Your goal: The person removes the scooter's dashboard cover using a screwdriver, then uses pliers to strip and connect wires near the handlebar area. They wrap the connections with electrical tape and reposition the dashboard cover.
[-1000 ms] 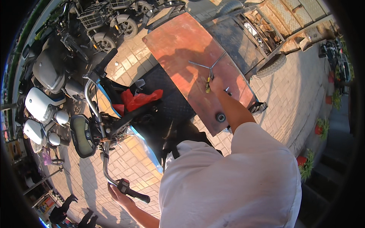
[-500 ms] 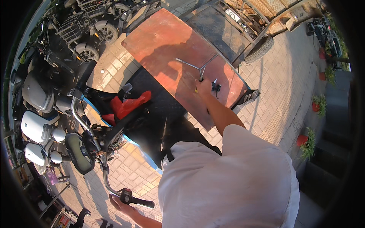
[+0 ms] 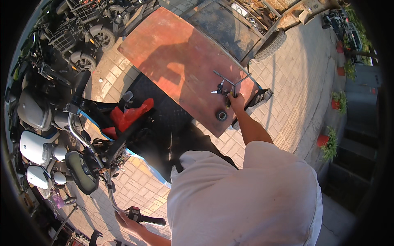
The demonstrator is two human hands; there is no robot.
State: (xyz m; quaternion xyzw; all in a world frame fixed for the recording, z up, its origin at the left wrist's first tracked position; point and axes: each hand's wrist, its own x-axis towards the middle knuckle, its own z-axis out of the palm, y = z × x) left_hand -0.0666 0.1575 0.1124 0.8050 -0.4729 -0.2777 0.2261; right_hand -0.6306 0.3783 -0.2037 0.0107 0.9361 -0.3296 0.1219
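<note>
The right hand [image 3: 237, 101] is curled round the stem of the wrench [image 3: 224, 78] over the red board [image 3: 152, 35], best gripped firmly and clear of the metal parts [image 3: 220, 87] alongside; the left hand [image 3: 128, 224] touches the handlebar [image 3: 109, 184], how tightly cannot be told.

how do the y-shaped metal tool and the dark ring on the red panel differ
The Y-shaped tool has thin arms; the dark ring is round. The tool is silvery, the ring mostly black. The right hand grips the tool, while no hand touches the ring. Both appear against the red panel.
</note>
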